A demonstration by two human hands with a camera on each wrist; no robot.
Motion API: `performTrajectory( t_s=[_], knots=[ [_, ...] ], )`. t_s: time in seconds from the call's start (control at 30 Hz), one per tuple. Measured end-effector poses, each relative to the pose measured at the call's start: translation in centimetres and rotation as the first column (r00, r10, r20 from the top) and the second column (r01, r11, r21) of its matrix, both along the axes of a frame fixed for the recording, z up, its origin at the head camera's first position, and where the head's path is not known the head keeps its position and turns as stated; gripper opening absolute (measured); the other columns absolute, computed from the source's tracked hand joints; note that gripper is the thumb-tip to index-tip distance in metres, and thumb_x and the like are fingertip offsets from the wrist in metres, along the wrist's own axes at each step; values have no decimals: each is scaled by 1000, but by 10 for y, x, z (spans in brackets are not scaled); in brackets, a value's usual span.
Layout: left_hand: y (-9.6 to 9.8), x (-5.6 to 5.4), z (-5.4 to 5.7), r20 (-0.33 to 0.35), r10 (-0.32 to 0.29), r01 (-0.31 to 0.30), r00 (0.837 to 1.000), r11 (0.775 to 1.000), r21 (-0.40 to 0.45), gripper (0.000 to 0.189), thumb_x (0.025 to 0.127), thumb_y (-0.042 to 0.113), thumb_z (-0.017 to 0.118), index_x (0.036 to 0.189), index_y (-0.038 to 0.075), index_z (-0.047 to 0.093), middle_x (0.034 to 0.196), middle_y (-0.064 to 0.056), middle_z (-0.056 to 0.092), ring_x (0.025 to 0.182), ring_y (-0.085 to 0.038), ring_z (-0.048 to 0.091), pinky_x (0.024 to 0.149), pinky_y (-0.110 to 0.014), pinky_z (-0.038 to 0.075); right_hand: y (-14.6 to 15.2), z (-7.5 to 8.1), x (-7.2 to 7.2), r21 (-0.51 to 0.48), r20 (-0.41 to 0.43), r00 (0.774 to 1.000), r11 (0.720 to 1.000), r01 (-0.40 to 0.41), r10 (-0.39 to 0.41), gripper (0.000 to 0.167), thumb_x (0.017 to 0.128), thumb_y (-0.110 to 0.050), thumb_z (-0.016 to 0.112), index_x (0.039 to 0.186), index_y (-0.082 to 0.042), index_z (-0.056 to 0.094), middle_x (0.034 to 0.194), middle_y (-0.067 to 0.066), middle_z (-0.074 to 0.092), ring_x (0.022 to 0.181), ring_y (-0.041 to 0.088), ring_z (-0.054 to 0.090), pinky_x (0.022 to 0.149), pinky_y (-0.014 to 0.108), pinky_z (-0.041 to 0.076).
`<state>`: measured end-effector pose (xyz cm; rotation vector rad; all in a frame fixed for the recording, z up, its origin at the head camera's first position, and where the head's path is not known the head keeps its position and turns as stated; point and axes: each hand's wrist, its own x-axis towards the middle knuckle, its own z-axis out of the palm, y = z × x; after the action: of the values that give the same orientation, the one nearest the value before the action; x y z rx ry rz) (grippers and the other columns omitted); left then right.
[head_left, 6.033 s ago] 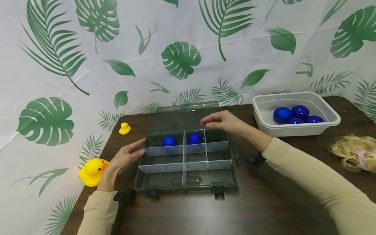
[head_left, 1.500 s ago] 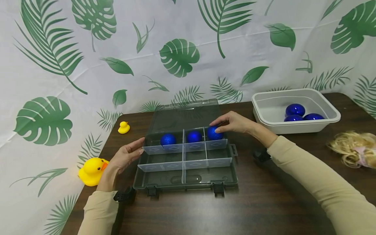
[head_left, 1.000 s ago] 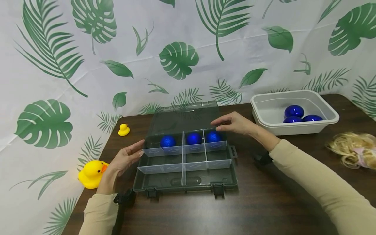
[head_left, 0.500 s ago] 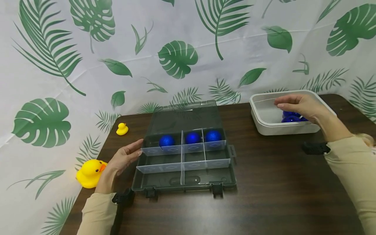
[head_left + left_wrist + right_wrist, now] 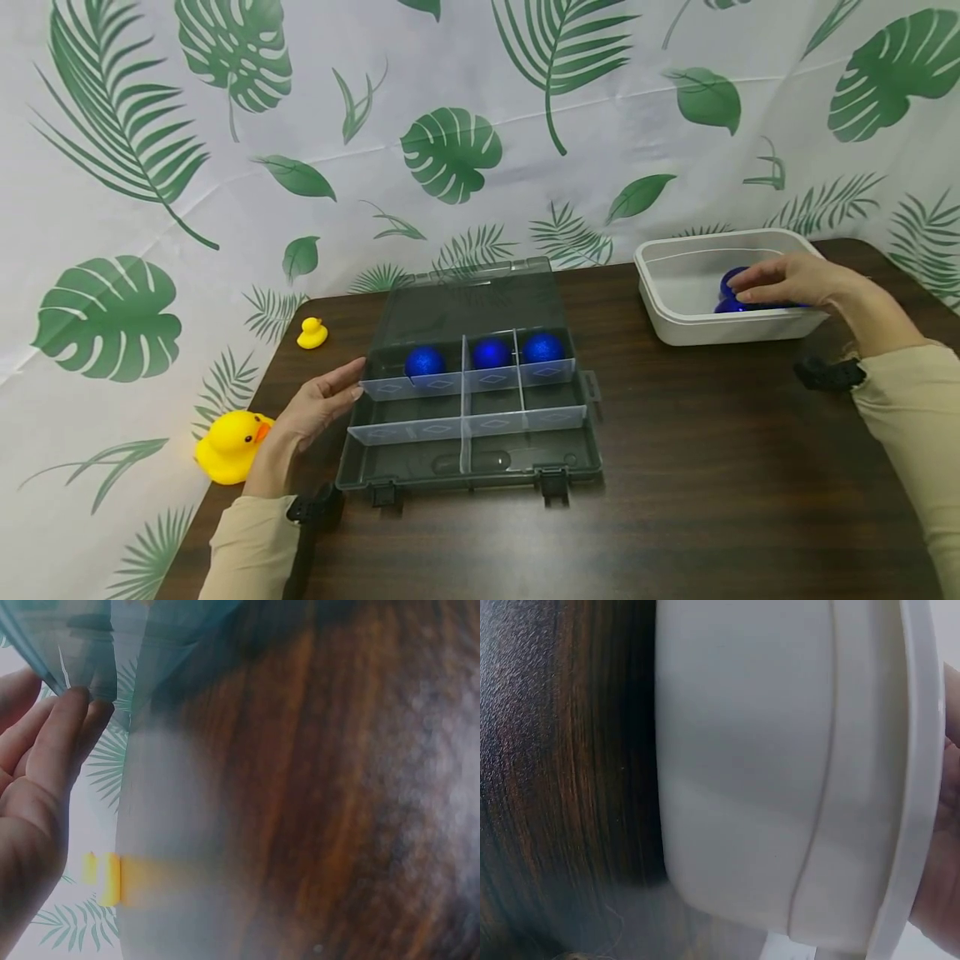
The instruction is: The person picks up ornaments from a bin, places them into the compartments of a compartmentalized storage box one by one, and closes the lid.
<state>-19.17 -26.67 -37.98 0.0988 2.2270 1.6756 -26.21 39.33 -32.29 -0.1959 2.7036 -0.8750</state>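
A smoky, see-through compartment case point(image 5: 420, 457) lies on the table with its lid point(image 5: 472, 308) raised at the back. Its back row holds three blue balls: a glittery one on the left point(image 5: 425, 362), a smoother one in the middle point(image 5: 492, 353) and another glittery one on the right point(image 5: 543, 348). My left hand point(image 5: 318, 406) rests fingertips on the case's left side. Over at the grey bin point(image 5: 720, 331), my right hand point(image 5: 798, 281) is inside the rim, fingers and thumb around a shiny blue ball point(image 5: 727, 283). The hand partly hides the balls; whether it grips one is unclear.
A small yellow duck point(image 5: 312, 333) sits at the back left, and a bigger one point(image 5: 231, 446) near the table's left edge beside my left wrist. Clear dividers point(image 5: 492, 421) split the case. Leaf-printed cloth point(image 5: 450, 83) hangs behind the dark wooden table point(image 5: 675, 500).
My right hand let go of the third ball in the case's back right compartment, then moved right and down into the bin. The left hand stays at the case.
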Motion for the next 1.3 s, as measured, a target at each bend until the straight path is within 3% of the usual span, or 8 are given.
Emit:
performTrajectory(
  t_s=[0.27, 0.5, 0.73, 0.93, 1.03, 1.1, 1.17, 1.3],
  knots=[
    [0, 0, -1, -3, -5, 5, 1000, 1000, 12, 62, 95, 16, 56, 148, 6, 25, 155, -17, 22, 139, -34, 27, 107, -39, 28, -13, -2, -4, 108, -60, 996, 992, -59, 66, 51, 86, -28, 69, 120, 8, 59, 125, 37, 49, 113, 48, 44, 89, 61, 38],
    [-1, -1, -1, 0, -8, 8, 1000, 1000, 14, 60, 95, 14, 54, 148, 6, 26, 155, -16, 21, 139, -33, 27, 107, -39, 28, -18, -5, -8, 123, -69, 988, 984, -129, 138, 46, 86, -25, 69, 119, 5, 61, 115, 25, 60, 102, 32, 53, 76, 33, 42],
    [-2, -2, -2, -1, -8, 8, 1000, 1000, 13, 60, 96, 13, 54, 148, 7, 26, 155, -16, 22, 139, -33, 27, 107, -38, 29, -20, -6, -7, -13, -12, 999, 999, -48, 48, 59, 91, -35, 61, 132, 5, 48, 131, 34, 45, 114, 43, 46, 89, 58, 42],
    [-2, -2, -2, 1, -8, 8, 1000, 1000, 19, 60, 96, 13, 54, 148, 7, 26, 155, -16, 21, 140, -33, 26, 108, -39, 28, -22, -6, -5, -204, 51, 996, 976, 80, -71, 71, 92, -45, 54, 143, -1, 34, 142, 29, 33, 122, 45, 44, 102, 62, 34],
    [-2, -2, -2, 3, -3, 3, 1000, 1000, 15, 61, 95, 15, 55, 148, 8, 26, 155, -15, 22, 139, -33, 27, 108, -39, 28, -24, -6, -6, -333, 58, 989, 931, 148, -136, 64, 91, -46, 55, 144, -15, 38, 139, 9, 42, 118, 20, 54, 105, 47, 36],
    [-2, -3, -2, 5, -2, 2, 1000, 1000, 9, 62, 95, 17, 56, 148, 8, 26, 155, -15, 22, 139, -33, 27, 108, -40, 28, -29, -5, -6, -433, 49, 984, 884, 176, -172, 54, 91, -43, 55, 139, -24, 44, 130, -3, 45, 107, 1, 57, 100, 33, 43],
    [-2, -3, -2, 9, 4, -4, 1000, 1000, 3, 62, 95, 18, 56, 148, 9, 27, 155, -14, 22, 140, -33, 27, 109, -40, 28, -36, -3, -7, -521, 38, 979, 832, 191, -201, 41, 90, -41, 56, 130, -30, 50, 126, -6, 45, 93, -13, 55, 92, 21, 47],
    [-2, -2, -1, 16, 10, -10, 1000, 1000, -2, 62, 95, 19, 57, 148, 10, 27, 155, -14, 22, 140, -33, 27, 109, -41, 27, -57, 7, -6, -751, 73, 977, 633, 187, -202, 22, 90, -27, 60, 112, -25, 62, 127, -1, 48, 90, -7, 60, 81, 14, 52]
  ],
)
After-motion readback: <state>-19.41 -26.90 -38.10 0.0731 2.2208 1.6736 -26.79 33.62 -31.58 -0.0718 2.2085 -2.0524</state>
